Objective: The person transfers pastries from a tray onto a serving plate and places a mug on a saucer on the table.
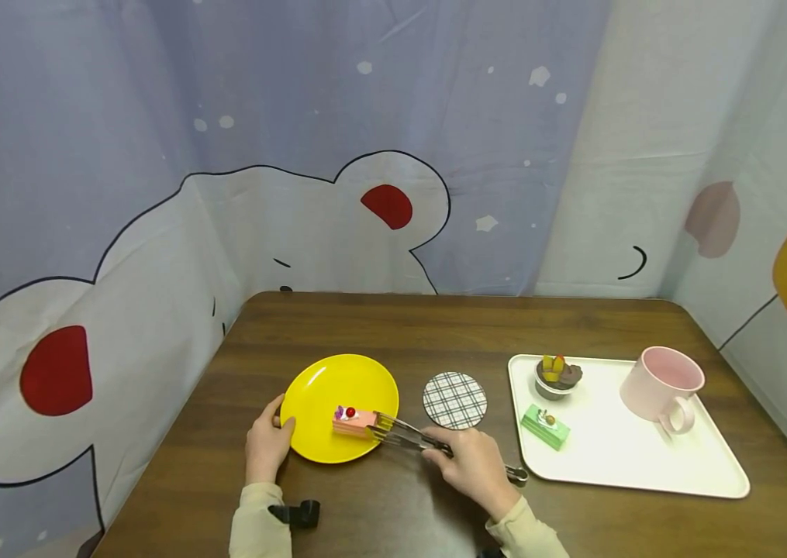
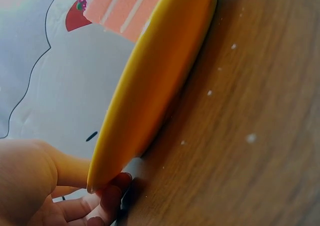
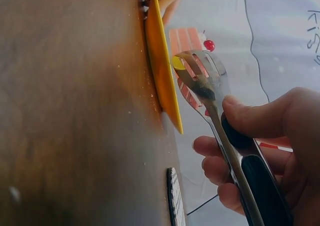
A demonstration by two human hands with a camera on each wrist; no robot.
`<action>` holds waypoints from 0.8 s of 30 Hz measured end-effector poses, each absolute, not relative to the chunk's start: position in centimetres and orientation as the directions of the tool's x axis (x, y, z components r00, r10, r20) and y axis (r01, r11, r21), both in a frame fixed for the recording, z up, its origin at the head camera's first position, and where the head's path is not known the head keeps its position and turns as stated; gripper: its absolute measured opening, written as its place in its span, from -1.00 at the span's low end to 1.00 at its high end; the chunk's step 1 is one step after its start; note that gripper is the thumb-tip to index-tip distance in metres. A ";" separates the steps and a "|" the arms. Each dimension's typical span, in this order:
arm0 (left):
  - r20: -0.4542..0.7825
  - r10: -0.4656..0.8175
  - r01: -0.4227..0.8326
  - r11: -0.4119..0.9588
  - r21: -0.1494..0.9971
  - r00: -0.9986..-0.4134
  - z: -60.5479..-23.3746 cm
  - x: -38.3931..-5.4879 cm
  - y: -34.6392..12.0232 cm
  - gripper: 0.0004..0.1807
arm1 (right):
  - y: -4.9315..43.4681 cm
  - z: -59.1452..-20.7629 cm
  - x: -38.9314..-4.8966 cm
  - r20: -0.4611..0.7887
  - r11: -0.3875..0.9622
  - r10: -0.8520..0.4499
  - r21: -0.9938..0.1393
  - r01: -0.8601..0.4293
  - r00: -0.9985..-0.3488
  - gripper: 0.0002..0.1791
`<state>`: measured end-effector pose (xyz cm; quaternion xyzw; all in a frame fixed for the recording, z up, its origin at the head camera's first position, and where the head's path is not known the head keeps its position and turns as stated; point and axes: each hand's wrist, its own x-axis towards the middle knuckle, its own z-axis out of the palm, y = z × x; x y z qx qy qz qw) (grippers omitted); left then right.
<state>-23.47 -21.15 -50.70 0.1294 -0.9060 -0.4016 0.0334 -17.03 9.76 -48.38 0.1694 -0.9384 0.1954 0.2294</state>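
On the yellow plate point(image 1: 326, 380) lies a pink slice of toy cake point(image 1: 353, 422) topped with a red cherry. My left hand point(image 1: 270, 443) pinches the plate's left rim, thumb above and fingers underneath, as the left wrist view shows. Metal tongs point(image 1: 410, 439) with dark grips are held in my right hand point(image 1: 473, 469), thumb on one side and fingers on the other. Their fork-shaped ends reach over the plate to the right end of the cake slice. In the right wrist view the slotted tong heads point(image 3: 200, 73) overlap the cake.
Right of the plate is a round checked coaster point(image 1: 455, 400). A white tray point(image 1: 633, 465) at the right bears a chocolate dessert cup point(image 1: 557, 377), a green cake slice point(image 1: 545, 427) and a pink mug point(image 1: 661, 384). Printed curtains stand behind the wooden table point(image 1: 365, 511).
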 end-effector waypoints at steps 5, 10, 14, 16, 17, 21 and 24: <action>-0.040 -0.267 -0.209 0.645 0.735 -0.963 -50.7 -23.5 -21.1 -0.47 | 9.6 -48.4 -16.9 0.495 0.872 -0.229 -0.279 -0.403 -0.838 -0.72; -0.046 -0.266 -0.213 0.644 0.735 -0.963 -50.7 -23.5 -21.1 -0.47 | 9.5 -48.4 -16.9 0.491 0.868 -0.232 -0.285 -0.406 -0.840 -0.71; -0.048 -0.266 -0.215 0.645 0.733 -0.963 -50.8 -23.5 -21.1 -0.47 | 9.5 -48.3 -16.8 0.451 0.859 -0.244 -0.309 -0.407 -0.859 -0.70; -0.051 -0.269 -0.218 0.643 0.734 -0.962 -50.8 -23.5 -21.1 -0.47 | 9.5 -48.3 -16.8 0.416 0.851 -0.254 -0.333 -0.406 -0.873 -0.67; -0.053 -0.270 -0.221 0.642 0.734 -0.961 -50.8 -23.5 -21.1 -0.47 | 9.5 -48.3 -16.8 0.399 0.847 -0.258 -0.345 -0.405 -0.880 -0.66; -0.064 -0.274 -0.230 0.635 0.738 -0.960 -50.8 -23.5 -21.1 -0.47 | 9.6 -48.2 -16.8 0.362 0.835 -0.266 -0.376 -0.401 -0.893 -0.63; -0.067 -0.275 -0.233 0.634 0.738 -0.959 -50.9 -23.5 -21.1 -0.47 | 9.6 -48.3 -16.7 0.368 0.836 -0.260 -0.377 -0.399 -0.893 -0.63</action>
